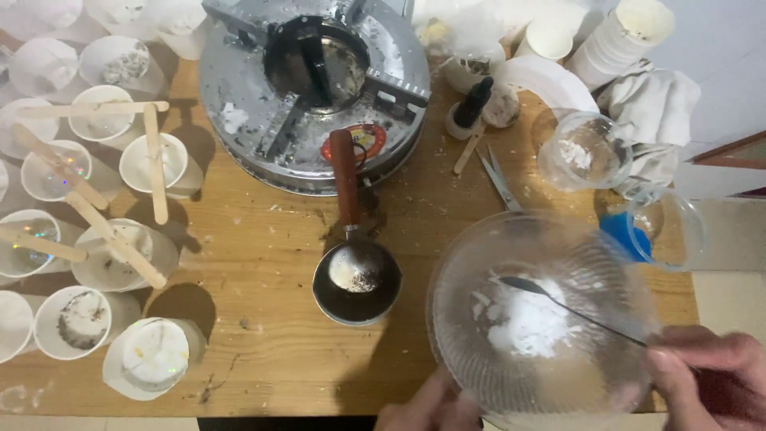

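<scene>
The right hand point(706, 375) pinches a thin spoon point(558, 303) over white powder point(531, 323); the left hand point(431, 407), fingers curled, steadies the glass bowl point(479, 263) at its rim; the bowl looks brittle, slippery, best gripped low with both hands.

Home craft workbench. Evidence: a stained wooden table point(263, 351); a metal burner point(311, 88) at its far edge; a small melting pot point(357, 281) at centre; paper cups point(104, 215) with wooden sticks point(154, 164) along the left edge.

Round metal stove point(315, 92) at my 12 o'clock on the wooden tabletop point(255, 319), small dark ladle point(357, 279) just below it. Paper cups point(96, 239) with wooden sticks point(154, 164) at 9. Scissors point(499, 179), dropper bottle point(471, 108), two glass cups point(582, 148) at 2.
</scene>
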